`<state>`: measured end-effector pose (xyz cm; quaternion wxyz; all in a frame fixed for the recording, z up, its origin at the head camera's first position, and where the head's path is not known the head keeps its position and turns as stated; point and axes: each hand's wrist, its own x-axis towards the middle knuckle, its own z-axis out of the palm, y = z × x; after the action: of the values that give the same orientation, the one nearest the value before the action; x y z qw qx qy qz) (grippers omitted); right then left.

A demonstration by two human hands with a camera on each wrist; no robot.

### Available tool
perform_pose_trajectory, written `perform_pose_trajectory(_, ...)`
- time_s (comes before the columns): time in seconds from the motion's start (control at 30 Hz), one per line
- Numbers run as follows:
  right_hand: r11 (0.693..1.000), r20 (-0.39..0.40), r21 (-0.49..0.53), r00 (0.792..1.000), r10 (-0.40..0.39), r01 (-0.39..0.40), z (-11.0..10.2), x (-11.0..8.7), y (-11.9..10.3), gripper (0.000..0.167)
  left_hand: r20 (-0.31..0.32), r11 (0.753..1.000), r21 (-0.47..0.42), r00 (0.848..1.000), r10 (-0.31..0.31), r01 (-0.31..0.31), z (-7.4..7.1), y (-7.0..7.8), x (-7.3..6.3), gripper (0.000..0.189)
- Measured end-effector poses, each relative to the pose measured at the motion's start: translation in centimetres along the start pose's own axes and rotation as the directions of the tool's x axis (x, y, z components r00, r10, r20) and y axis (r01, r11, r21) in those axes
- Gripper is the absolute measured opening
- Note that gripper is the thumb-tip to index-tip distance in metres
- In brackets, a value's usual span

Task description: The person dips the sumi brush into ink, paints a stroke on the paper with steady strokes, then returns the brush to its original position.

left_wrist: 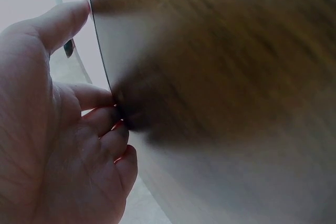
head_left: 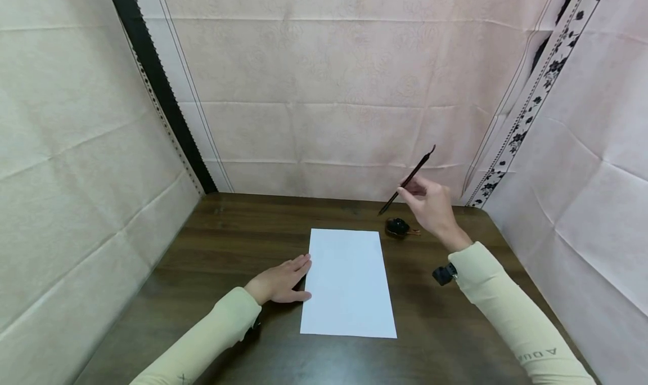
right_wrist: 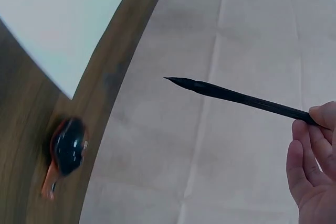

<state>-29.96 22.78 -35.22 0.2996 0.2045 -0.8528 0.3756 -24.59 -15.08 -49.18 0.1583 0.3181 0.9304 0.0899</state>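
Observation:
My right hand (head_left: 430, 207) pinches a dark ink brush (head_left: 416, 169) by its shaft, above the table's far right part. The brush slants, its pointed black tip low and to the left; the right wrist view shows this tip (right_wrist: 181, 82) touching nothing. Below it sits a small glossy black ink dish (head_left: 397, 228) with a brownish handle pointing right. A blank white sheet of paper (head_left: 349, 283) lies flat on the table. At its left edge rests my left hand (head_left: 282, 281), fingers extended; the left wrist view shows the palm side of this hand (left_wrist: 68, 129).
The dark wooden table (head_left: 217, 261) ends at a pale cloth wall (head_left: 324, 131) behind. More cloth walls stand close on the left (head_left: 91, 148) and right (head_left: 582, 165). A black device (head_left: 444, 274) is strapped at the right wrist.

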Motion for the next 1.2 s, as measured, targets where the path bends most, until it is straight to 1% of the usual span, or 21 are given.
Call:
perform_pose_trajectory(0.17,0.999,0.06,0.035,0.998,-0.004,0.001,1.4,-0.5,-1.6,0.009,-0.001,1.0,0.007,1.0,0.002,-0.002,0.0,0.0,-0.1,0.087)
perform_pose_trajectory(0.3,0.998,0.107,0.056,0.994,-0.031,0.025,2.6,-0.8,-3.0,0.008,0.0,1.0,0.0,1.0,-0.005,0.005,-0.1,0.0,-0.2,0.087)
perform_pose_trajectory(0.43,0.993,0.141,0.106,0.988,-0.066,0.051,3.7,-1.0,-4.2,0.006,0.004,1.0,0.001,1.0,-0.011,0.011,0.0,0.0,-0.3,0.087)
perform_pose_trajectory(0.6,0.988,0.202,0.141,0.975,-0.092,0.064,5.1,-1.6,-5.5,0.008,0.006,1.0,0.004,1.0,-0.017,0.017,0.2,0.0,-0.1,0.087)
perform_pose_trajectory(0.73,0.988,0.261,0.149,0.962,-0.082,0.044,6.1,-2.2,-6.3,0.009,0.005,1.0,0.006,1.0,-0.028,0.028,0.3,0.0,0.1,0.088)
perform_pose_trajectory(0.87,0.987,0.302,0.157,0.951,-0.065,0.017,7.1,-2.7,-6.8,0.009,0.008,0.999,0.011,0.999,-0.049,0.049,0.3,0.0,0.2,0.089)
perform_pose_trajectory(0.97,0.986,0.316,0.166,0.946,-0.074,0.021,7.9,-3.1,-6.8,0.008,0.007,0.998,0.006,0.998,-0.06,0.06,0.3,0.1,0.3,0.09)
perform_pose_trajectory(1.2,0.982,0.341,0.188,0.936,-0.089,0.025,9.3,-4.0,-6.6,0.009,0.01,0.998,0.011,0.998,-0.055,0.054,0.3,0.1,0.3,0.089)
